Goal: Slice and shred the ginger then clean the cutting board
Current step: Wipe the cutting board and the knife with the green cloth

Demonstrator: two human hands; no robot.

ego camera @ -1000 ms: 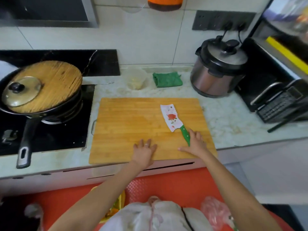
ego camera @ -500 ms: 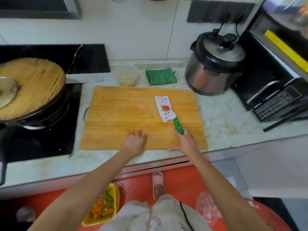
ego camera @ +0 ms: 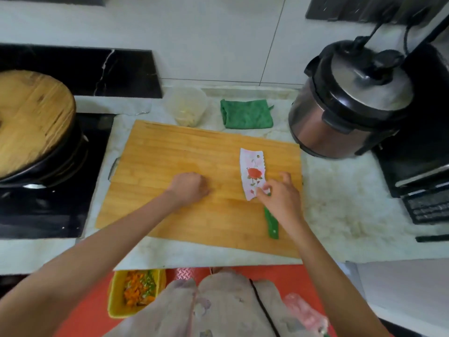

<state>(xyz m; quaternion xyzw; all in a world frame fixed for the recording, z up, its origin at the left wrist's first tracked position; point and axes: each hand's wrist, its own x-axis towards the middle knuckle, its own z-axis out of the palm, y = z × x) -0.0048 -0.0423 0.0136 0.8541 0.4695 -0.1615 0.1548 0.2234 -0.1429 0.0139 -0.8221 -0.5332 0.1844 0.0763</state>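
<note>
A bamboo cutting board (ego camera: 170,154) lies on the marble counter, its surface bare of ginger. On its right part lies a cleaver with a white rose-printed blade (ego camera: 251,166) and a green handle (ego camera: 272,224). My right hand (ego camera: 281,200) hovers over the junction of blade and handle with fingers spread, the fingertips touching the heel of the blade. My left hand (ego camera: 188,188) rests on the middle of the board, curled into a fist with nothing visible in it. A clear plastic tub (ego camera: 187,105) behind the board holds pale yellowish bits.
A folded green cloth (ego camera: 246,114) lies behind the board. A pressure cooker (ego camera: 349,100) stands at the right rear, beside a black appliance (ego camera: 425,166). Left, a black pan under a wooden lid (ego camera: 31,117) sits on the stove (ego camera: 48,210). A yellow bin (ego camera: 114,300) of vegetable scraps stands on the floor.
Both hands moved from the board's near edge farther onto it. My left hand went from flat to a fist. My right hand shifted from the handle's end up to the blade's heel.
</note>
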